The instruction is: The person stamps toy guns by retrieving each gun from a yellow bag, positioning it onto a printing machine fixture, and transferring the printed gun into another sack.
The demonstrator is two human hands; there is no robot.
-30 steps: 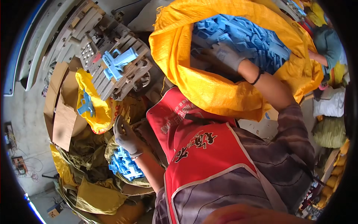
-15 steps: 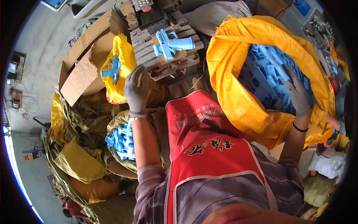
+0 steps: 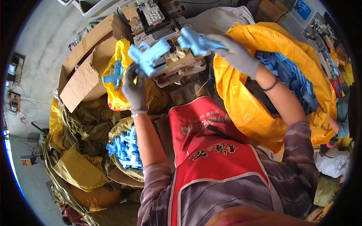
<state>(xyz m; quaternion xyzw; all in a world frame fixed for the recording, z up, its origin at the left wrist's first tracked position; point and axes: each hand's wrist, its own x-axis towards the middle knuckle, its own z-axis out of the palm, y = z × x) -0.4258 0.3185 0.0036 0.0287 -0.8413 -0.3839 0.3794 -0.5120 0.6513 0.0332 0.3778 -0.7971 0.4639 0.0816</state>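
Observation:
My left hand (image 3: 135, 90), in a grey glove, grips a light-blue plastic toy pistol (image 3: 150, 57) at its lower end, left of the machine's metal fixture (image 3: 181, 60). The fingers look closed, partly hidden by the toy. My right hand (image 3: 238, 55), also gloved, reaches in from the right with its fingers closed round the grip of a second light-blue toy pistol (image 3: 197, 40). That one is slightly blurred and hangs over the fixture's right part. On the bared fixture sit pale holding blocks (image 3: 176, 54).
At right stands a big yellow woven sack (image 3: 233, 98) of blue toy parts (image 3: 290, 75). A small yellow bag (image 3: 122, 49) with a blue toy pistol (image 3: 114, 74) hangs at left, beside cardboard (image 3: 85, 75). Below it, an olive sack (image 3: 117, 128) holds several blue pieces (image 3: 128, 148).
My left hand has taken the toy pistol off the fixture and tilted it left. My right hand has come out of the yellow sack with another toy pistol and swung left over the fixture.

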